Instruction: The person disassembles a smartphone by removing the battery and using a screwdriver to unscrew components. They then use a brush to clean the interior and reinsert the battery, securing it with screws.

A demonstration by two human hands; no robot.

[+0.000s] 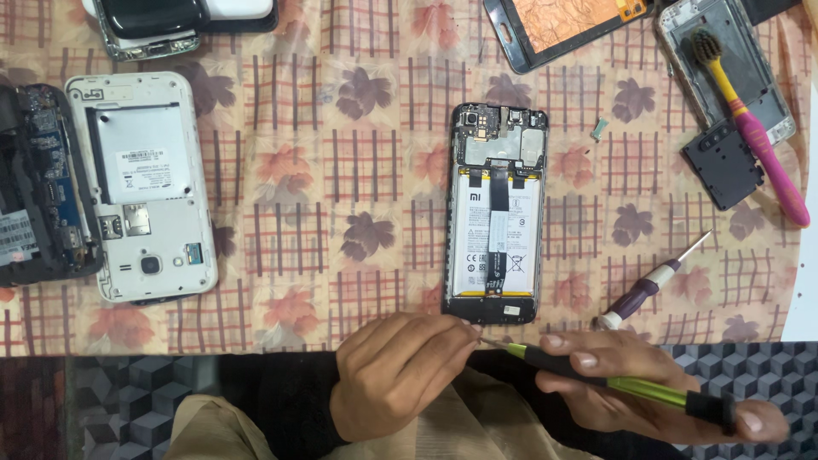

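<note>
An opened black phone (496,213) lies face down in the middle of the table, its battery and circuit board exposed. Just below its lower end, my right hand (656,388) holds a green and black screwdriver (613,381) pointing left. My left hand (400,370) pinches at the screwdriver's metal tip with its fingertips; whether a screw is there is too small to tell.
A purple and white screwdriver (652,285) lies right of the phone. A white phone without back cover (145,183) and a dark circuit frame (38,187) sit at left. A pink and yellow toothbrush (754,128), a black plate (722,162) and more phone parts lie at the back.
</note>
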